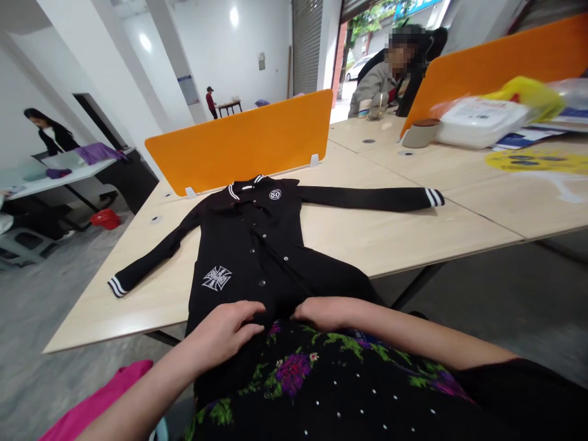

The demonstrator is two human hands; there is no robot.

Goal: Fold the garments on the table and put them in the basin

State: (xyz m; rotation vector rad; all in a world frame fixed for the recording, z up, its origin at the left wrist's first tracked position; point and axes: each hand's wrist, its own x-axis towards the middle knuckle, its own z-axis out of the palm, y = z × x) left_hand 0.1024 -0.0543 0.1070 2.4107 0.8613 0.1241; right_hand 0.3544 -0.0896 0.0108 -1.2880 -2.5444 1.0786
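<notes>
Locate black jacket [229, 236] face-up on surface [342, 236], draped past near edge. Read grip as parted at left hand [225, 329], impossible to tell at right hand [320, 313]. Guard against possible slippage from uneven pulling.

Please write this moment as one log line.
left hand: open, at black jacket | right hand: curled, at black jacket | black jacket: front up, on table

We see a black jacket [234, 245] lying front up on the table [340, 236], its collar pointing away from us and both sleeves spread out. White stripes mark collar and cuffs. Its front looks unfastened, and the lower part hangs over the near edge.
</notes>
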